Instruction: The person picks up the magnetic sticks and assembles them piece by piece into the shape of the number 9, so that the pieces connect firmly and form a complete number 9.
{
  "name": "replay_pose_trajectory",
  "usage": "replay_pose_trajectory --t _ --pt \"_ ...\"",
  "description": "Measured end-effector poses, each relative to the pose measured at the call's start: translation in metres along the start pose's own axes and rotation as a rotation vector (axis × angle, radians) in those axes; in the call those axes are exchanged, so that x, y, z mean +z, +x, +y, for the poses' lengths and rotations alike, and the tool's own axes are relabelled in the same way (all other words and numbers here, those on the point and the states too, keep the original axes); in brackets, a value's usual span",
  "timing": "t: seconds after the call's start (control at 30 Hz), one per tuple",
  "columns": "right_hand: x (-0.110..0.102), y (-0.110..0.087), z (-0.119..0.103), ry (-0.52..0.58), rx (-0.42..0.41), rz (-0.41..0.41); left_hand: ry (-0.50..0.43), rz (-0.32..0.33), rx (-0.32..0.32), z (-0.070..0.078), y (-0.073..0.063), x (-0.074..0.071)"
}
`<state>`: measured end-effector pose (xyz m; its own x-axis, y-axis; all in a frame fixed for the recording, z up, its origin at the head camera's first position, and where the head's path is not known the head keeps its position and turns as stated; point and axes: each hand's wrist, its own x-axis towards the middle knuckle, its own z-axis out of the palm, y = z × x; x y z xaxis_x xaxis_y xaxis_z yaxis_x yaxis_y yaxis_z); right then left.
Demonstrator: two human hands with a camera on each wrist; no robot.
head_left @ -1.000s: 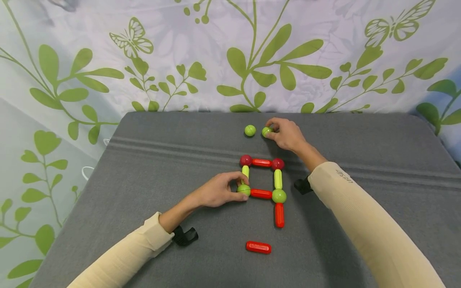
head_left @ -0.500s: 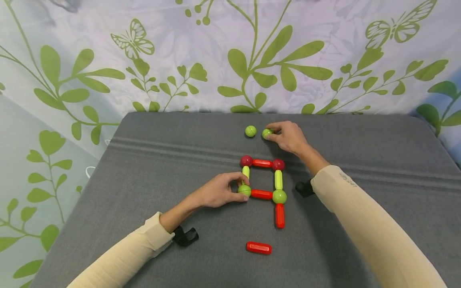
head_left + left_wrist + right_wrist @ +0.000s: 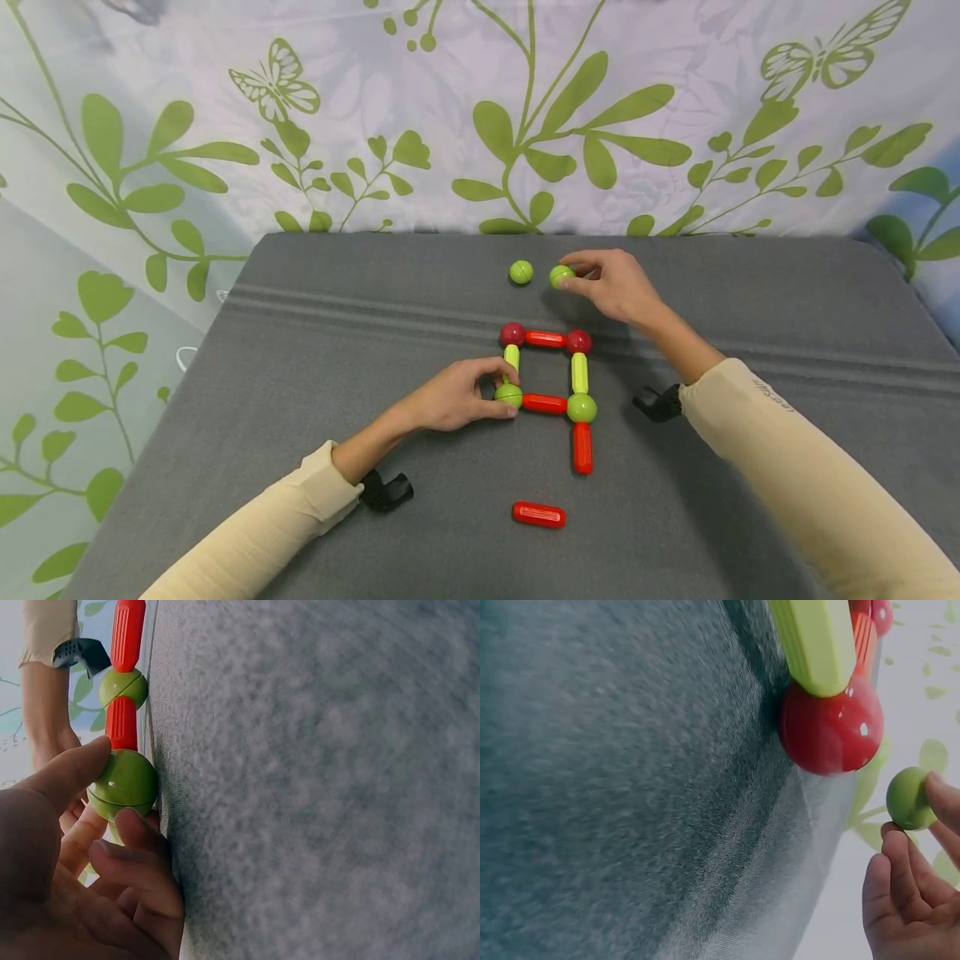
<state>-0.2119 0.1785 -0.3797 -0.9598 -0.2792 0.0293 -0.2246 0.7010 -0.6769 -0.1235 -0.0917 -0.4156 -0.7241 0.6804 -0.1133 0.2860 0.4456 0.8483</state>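
Observation:
Red and yellow-green rods join balls into a square on the grey table. My left hand (image 3: 453, 398) grips the green ball (image 3: 124, 784) at its near left corner, thumb and fingers around it. Another green ball (image 3: 581, 408) is the near right corner, and a red rod (image 3: 582, 448) extends from it toward me. Two dark red balls, left (image 3: 512, 334) and right (image 3: 579, 342), form the far corners. Beyond the square my right hand (image 3: 615, 285) pinches a loose green ball (image 3: 910, 799), which looks lifted off the table in the right wrist view.
One more green ball (image 3: 521, 272) lies near the table's far edge, left of the right hand. A loose red rod (image 3: 538, 515) lies closer to me. Behind the grey table (image 3: 360, 292) hangs a leaf-patterned curtain (image 3: 360, 100).
My right hand and the green ball it pinches have shifted slightly right, away from the other loose ball. The left hand and the square have stayed put.

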Motion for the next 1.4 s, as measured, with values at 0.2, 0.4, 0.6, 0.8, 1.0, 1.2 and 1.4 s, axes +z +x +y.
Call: replay_pose_trajectory --t 0.2,0.4,0.6,0.8,1.0,1.2,1.4 --pt "-0.003 -0.021 -0.008 -0.021 -0.041 -0.01 0.005 0.0 -0.006 0.0 0.0 0.0" --pt "-0.002 -0.041 -0.017 -0.027 -0.074 -0.031 0.006 -0.003 -0.01 0.0 -0.001 0.0" --pt "0.003 -0.058 -0.024 -0.023 -0.135 -0.036 0.01 -0.002 0.001 0.0 -0.001 0.0" --pt "0.008 -0.074 -0.028 -0.029 -0.169 -0.034 0.007 0.002 0.007 -0.001 -0.002 0.0" --pt "0.011 -0.088 -0.031 -0.006 -0.183 -0.033 0.002 0.001 0.012 -0.001 -0.001 0.001" --pt "0.015 -0.1 -0.033 0.01 -0.213 -0.031 0.003 0.001 0.008 -0.001 -0.002 0.0" --pt "0.02 -0.116 -0.033 0.016 -0.205 -0.052 0.005 -0.002 0.007 -0.001 -0.001 0.0"
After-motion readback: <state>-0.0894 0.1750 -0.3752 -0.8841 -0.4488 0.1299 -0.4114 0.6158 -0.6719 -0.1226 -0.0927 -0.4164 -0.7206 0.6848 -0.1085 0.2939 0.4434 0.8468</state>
